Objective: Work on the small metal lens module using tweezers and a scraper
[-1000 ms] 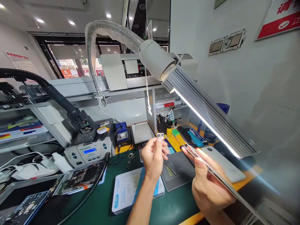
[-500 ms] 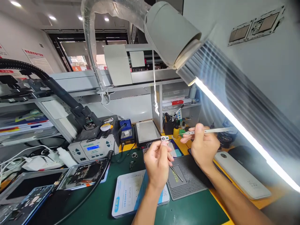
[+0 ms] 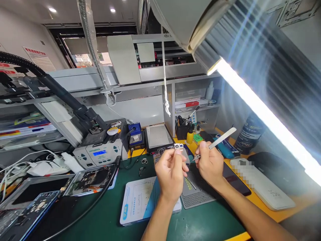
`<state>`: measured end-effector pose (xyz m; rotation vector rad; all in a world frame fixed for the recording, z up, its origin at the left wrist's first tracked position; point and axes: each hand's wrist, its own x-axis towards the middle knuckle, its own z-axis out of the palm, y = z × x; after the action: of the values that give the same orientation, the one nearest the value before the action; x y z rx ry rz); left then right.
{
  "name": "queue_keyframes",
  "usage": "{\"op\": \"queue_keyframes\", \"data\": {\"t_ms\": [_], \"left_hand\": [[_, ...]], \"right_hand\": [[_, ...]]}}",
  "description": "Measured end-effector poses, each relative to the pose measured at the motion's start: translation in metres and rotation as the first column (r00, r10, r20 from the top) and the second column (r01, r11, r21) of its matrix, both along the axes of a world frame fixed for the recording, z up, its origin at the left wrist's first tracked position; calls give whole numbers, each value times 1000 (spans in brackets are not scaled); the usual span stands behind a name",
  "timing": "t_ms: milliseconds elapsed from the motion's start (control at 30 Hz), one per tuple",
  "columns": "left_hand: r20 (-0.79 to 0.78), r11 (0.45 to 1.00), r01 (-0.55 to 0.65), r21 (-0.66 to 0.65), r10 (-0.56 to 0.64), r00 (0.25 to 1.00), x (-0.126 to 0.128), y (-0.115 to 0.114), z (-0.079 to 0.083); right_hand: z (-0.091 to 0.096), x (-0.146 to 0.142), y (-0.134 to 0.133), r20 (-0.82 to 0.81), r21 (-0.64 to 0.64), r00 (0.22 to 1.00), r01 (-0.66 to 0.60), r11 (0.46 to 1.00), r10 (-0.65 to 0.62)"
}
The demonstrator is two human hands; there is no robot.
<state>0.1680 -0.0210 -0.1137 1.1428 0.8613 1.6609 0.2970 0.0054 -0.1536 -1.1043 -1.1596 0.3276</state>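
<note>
lamp overhanging | left forearm across box | bottle beyond camera module

The left hand pinches a small twin-lens module upright between thumb and fingers, with a thin metal rod jutting out below toward the right. Just to its right, the right hand grips a slim silver tool, slanting up to the far right. A white-and-blue box lies near, left of a grey textured mat. Farther left, an opened device lies before a station with a lit blue display; a bright lamp crosses the far right.
</note>
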Motion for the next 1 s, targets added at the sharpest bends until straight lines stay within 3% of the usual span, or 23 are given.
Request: {"op": "queue_keyframes", "data": {"t_ms": [267, 1000], "left_hand": [[-6, 1000, -5, 5, 5, 1000, -1, -4, 0], [-34, 999, -15, 43, 16, 999, -2, -6, -3]], "right_hand": [[-4, -4, -2, 64, 18, 996, -64, 998, 63], [-6, -5, -1, 173, 45, 981, -98, 994, 89]]}}
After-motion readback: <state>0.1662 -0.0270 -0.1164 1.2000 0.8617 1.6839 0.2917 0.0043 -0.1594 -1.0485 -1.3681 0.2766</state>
